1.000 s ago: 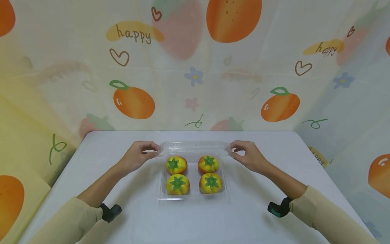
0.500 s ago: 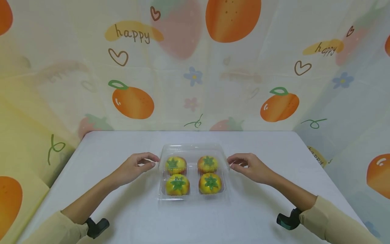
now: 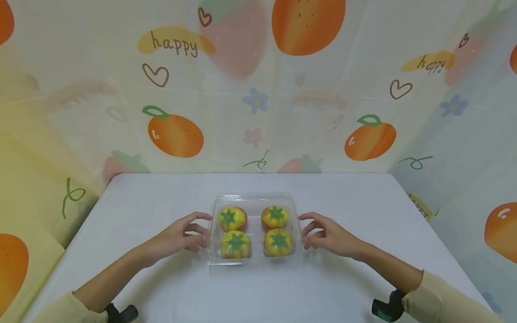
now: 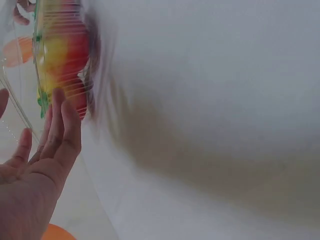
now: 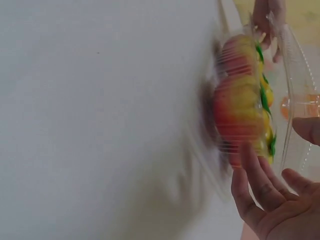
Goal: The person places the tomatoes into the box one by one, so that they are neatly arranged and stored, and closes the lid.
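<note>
A clear plastic clamshell box (image 3: 256, 246) stands mid-table, holding several yellow-red fruits (image 3: 278, 242) with green star-shaped tops. Its hinged lid (image 5: 300, 75) slants over the fruits in the right wrist view, apart from the base at that side. By the box's left side is my left hand (image 3: 177, 237), fingers spread and loosely bent. My right hand (image 3: 333, 235) mirrors it at the right side. In both wrist views the fingers reach along the box wall, the thumb on the lid side; whether the fingertips touch the plastic I cannot tell.
The box rests on a white-covered table (image 3: 258, 296). Behind the table's far edge hangs a fruit-patterned cloth (image 3: 299, 130), which also runs along both sides. A dark device (image 3: 387, 307) is strapped at the right wrist, another (image 3: 121, 314) at the left.
The lid has swung from raised at the back to down over the fruits. Both hands held its corners, then loosened their fingers and came nearer along the box's sides.
</note>
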Tool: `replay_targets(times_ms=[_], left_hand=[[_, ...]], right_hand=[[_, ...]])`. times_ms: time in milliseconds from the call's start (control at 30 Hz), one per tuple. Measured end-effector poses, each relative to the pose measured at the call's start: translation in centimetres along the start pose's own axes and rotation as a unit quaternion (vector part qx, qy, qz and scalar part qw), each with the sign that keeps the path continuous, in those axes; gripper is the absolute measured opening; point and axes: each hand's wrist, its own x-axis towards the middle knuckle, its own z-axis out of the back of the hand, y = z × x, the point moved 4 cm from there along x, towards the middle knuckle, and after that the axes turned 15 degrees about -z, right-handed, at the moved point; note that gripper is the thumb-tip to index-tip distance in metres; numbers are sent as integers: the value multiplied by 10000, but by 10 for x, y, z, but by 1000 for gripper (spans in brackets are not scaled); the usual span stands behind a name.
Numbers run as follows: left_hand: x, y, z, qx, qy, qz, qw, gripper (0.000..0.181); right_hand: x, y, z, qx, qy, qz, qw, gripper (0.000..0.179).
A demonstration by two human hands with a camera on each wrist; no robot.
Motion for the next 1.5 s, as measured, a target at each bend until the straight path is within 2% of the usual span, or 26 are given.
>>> replay_targets(times_ms=[200,400,767,1133,1500], left_hand=[[-4,4,-8,-328,130,137,9993,76],[-6,5,-12,-412,64,271,9988,86],[-8,6,-18,-984,-125,246,9948,90],[-8,10,-23,-1170,-260,334,9922,90],[-6,12,-26,-1204,-409,356,9912,90]], right_hand=[[-1,-6,-8,140,40,-333,9993,66],[0,-10,-15,368,130,-484,9981,78],[0,-11,-24,912,314,-483,9942,81],[-2,-9,-29,1281,424,-347,9902,84],[-2,-9,-30,1262,454,-383,9902,84]])
